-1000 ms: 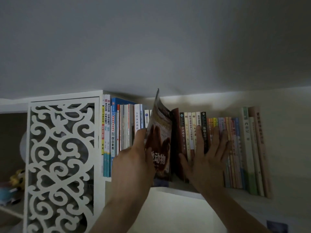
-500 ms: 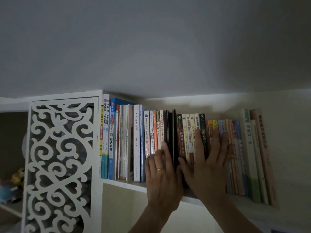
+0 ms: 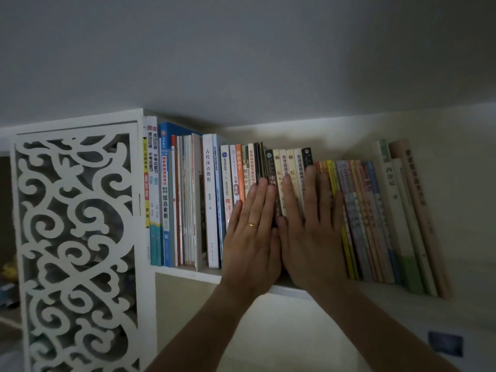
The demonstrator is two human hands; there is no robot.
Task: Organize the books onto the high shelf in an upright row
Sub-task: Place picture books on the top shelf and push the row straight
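- While both arms reach up, the left hand (image 3: 251, 234) and right hand (image 3: 312, 232) lie flat, side by side, against the spines of the books (image 3: 268, 205) on the high shelf (image 3: 193, 275).
- Left hand: fingers straight and pressed together, a gold ring (image 3: 252, 225) on one finger, palm over the spines near the middle of the row. It grips nothing.
- Right hand: fingers straight and slightly spread, thumb touching the left hand's thumb. It also holds nothing, only presses.
- Books fill the shelf from a white fretwork panel (image 3: 77, 237) on the left to the right end. Those on the left and in the middle stand upright; the ones at the far right (image 3: 413, 218) lean a little to the left, though the wide lens may add to that.
- Most are thin paperbacks, so likely light but floppy, with glossy covers that could slip against each other. A few thicker volumes look stiffer.
- Pushing flat on the spines, low down, suits squaring the row. To straighten the leaning ones, a grip across several spines together would probably work better than pulling at one thin book.
- Light is dim; the titles under the hands cannot be read.
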